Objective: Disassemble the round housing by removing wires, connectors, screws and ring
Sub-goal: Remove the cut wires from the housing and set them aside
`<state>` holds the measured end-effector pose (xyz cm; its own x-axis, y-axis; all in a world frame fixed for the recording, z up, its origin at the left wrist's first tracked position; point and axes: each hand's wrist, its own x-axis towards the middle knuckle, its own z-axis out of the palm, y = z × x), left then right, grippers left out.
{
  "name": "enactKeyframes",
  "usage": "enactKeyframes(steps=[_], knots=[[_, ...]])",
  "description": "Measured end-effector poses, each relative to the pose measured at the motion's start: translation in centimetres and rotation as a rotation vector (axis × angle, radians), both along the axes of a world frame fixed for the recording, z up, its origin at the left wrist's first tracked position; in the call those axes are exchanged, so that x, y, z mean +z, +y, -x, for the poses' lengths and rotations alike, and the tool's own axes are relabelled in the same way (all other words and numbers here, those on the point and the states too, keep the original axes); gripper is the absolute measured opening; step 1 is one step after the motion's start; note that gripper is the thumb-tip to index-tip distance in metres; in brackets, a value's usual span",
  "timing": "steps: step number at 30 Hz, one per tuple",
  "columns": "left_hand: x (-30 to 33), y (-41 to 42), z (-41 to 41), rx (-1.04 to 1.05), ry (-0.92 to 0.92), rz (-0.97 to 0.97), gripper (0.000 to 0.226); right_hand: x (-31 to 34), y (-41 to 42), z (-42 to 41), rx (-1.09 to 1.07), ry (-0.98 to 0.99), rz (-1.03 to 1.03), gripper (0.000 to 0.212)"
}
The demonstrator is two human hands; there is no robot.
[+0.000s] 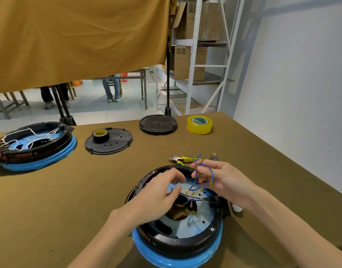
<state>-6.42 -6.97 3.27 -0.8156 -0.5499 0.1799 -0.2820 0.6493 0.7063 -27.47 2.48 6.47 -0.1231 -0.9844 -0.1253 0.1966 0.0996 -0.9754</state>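
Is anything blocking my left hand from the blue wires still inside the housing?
Nothing visible does. The left hand is already over the open housing, fingertips beside the blue wires.

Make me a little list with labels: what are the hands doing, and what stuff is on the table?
Left hand: fingers reaching into the round housing
Right hand: holding a bunch of blue wires
Behind the hands: yellow-handled cutters
Far edge: clear yellow tape roll, two black round lids
Left side: second housing, white wires inside
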Motion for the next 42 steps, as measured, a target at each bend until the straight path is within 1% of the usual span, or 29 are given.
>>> enactKeyframes(steps=[3, 6, 8, 10, 12, 13, 15, 18, 20, 22, 24, 25, 28, 29, 35, 36, 37, 40, 41, 42], knots=[[-0.1, 0.3, 0.3, -0.016, -0.077, -0.012, 0.017, 0.3, 0.2, 0.4, 0.036, -0.041, -0.031, 0.017], [0.0, 0.1, 0.4, 0.025, 0.008, 0.016, 0.014, 0.4, 0.3, 0.8, 0.087, -0.124, -0.079, 0.017], [0.0, 0.1, 0.3, 0.055, 0.053, 0.033, 0.014, 0.6, 0.2, 1.0, 0.096, -0.254, -0.092, 0.022], [-0.1, 0.3, 0.2, 0.066, 0.069, 0.038, 0.014, 0.6, 0.1, 1.1, 0.064, -0.364, -0.101, 0.035], [-0.3, 0.2, 0.0, 0.083, 0.072, 0.039, 0.013, 0.7, 0.0, 1.3, 0.033, -0.420, -0.094, 0.053], [-0.4, 0.1, -0.1, 0.097, 0.066, 0.052, 0.013, 0.8, -0.1, 1.4, 0.012, -0.417, -0.092, 0.054], [-0.6, 0.1, -0.4, 0.145, 0.066, 0.100, 0.013, 0.8, -0.4, 1.8, -0.074, -0.323, -0.104, 0.041], [-0.8, 0.3, -0.5, 0.274, 0.193, 0.204, 0.013, 0.7, -1.8, 3.2, -0.293, -0.234, -0.110, 0.018], [-0.8, -0.2, -0.8, 0.376, 0.233, 0.237, 0.014, 0.6, -3.0, 4.6, -0.415, -0.139, -0.122, 0.014], [-1.0, -1.0, -1.3, 0.434, 0.192, 0.225, 0.017, 0.3, -4.3, 6.2, -0.488, -0.023, -0.169, 0.014], [-1.5, -2.1, -2.0, 0.463, 0.172, 0.165, 0.022, -0.4, -5.6, 7.8, -0.550, 0.052, -0.209, 0.014], [-1.7, -2.5, -2.3, 0.459, 0.198, 0.084, 0.025, -0.7, -6.2, 8.6, -0.581, 0.074, -0.220, 0.016], [-2.1, -3.3, -2.9, 0.396, 0.313, -0.260, 0.032, -1.7, -7.8, 10.7, -0.657, 0.118, -0.249, 0.019], [-2.3, -3.5, -3.1, 0.379, 0.335, -0.300, 0.033, -1.9, -8.3, 11.3, -0.675, 0.134, -0.260, 0.020], [-3.0, -3.7, -3.2, 0.395, 0.373, -0.300, 0.031, -2.5, -10.1, 14.5, -0.708, 0.326, -0.352, 0.031], [-3.1, -3.7, -3.2, 0.395, 0.375, -0.305, 0.031, -2.7, -10.1, 14.8, -0.710, 0.397, -0.354, 0.032], [-3.1, -3.8, -3.1, 0.396, 0.378, -0.312, 0.031, -2.7, -10.0, 14.9, -0.706, 0.515, -0.355, 0.032], [-3.1, -3.8, -3.1, 0.399, 0.390, -0.328, 0.031, -2.8, -9.0, 14.1, -0.605, 1.050, -0.368, 0.033], [-3.1, -3.7, -3.1, 0.400, 0.393, -0.331, 0.031, -2.8, -8.8, 13.4, -0.572, 1.157, -0.335, 0.033], [-3.2, -3.7, -3.0, 0.400, 0.395, -0.336, 0.031, -2.7, -8.6, 12.5, -0.556, 1.202, -0.278, 0.034]])
